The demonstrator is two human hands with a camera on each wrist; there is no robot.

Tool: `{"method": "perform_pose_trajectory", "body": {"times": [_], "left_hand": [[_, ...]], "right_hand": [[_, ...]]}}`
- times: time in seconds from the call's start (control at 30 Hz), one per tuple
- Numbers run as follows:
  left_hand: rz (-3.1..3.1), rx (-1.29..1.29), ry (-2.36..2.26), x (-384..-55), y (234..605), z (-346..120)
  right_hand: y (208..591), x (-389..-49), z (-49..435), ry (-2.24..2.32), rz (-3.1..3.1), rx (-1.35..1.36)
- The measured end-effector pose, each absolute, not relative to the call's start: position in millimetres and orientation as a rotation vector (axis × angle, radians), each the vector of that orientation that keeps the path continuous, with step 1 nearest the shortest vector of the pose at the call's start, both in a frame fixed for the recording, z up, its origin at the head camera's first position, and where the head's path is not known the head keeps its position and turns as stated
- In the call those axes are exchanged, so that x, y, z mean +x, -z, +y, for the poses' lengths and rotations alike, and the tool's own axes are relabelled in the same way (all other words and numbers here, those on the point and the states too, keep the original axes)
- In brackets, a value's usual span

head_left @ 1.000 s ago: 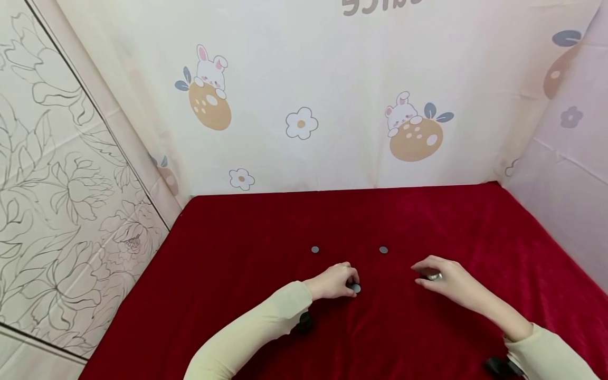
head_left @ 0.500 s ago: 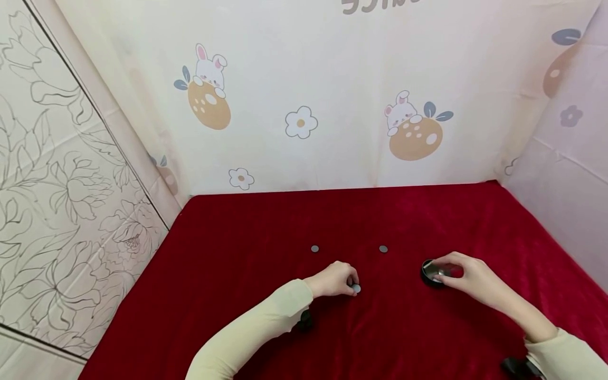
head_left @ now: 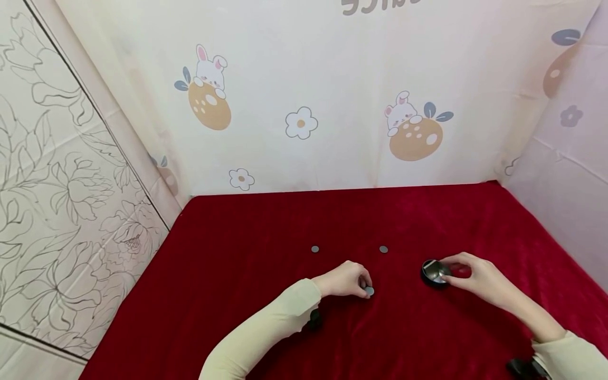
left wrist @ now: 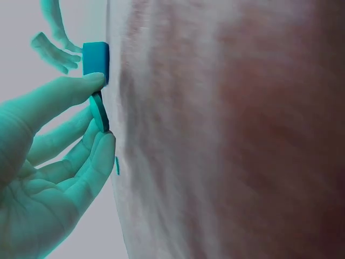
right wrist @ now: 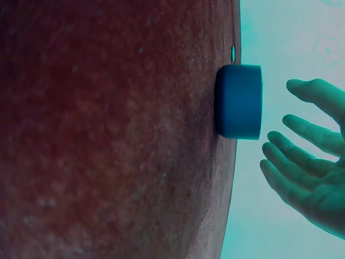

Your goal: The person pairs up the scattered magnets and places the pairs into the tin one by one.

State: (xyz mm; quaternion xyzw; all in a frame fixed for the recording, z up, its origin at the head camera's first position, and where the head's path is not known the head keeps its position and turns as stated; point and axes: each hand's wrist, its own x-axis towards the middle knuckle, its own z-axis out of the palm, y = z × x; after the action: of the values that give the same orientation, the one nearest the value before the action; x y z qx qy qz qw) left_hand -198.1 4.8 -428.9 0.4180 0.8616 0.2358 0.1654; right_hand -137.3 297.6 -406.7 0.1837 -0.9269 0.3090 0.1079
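My left hand pinches a small grey coin-like disc between thumb and fingers, low over the red cloth. In the left wrist view that disc is held nearly edge-on at the tips. To its right stands a short round dark container with a shiny inside. My right hand hovers at the container's right side, thumb and fingers spread. The right wrist view has a gap between those fingertips and the container, which sits upright on the cloth.
Two more grey discs lie flat farther back, a left one and a right one. Red velvet cloth covers the table. Behind it hangs a pale printed curtain, with a floral panel at the left.
My right hand has drawn back to the right, uncovering the dark container. My left hand has shifted slightly right, carrying the disc. The two farther discs stay where they were.
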Motion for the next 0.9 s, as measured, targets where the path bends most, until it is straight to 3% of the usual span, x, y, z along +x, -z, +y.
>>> {"method": "perform_pose_trajectory", "body": {"times": [0.9], "left_hand": [[2.59,1.254,-0.87,-198,416,70]], "right_hand": [[418,-150,310,-1.132,-2.922,0.577]]}}
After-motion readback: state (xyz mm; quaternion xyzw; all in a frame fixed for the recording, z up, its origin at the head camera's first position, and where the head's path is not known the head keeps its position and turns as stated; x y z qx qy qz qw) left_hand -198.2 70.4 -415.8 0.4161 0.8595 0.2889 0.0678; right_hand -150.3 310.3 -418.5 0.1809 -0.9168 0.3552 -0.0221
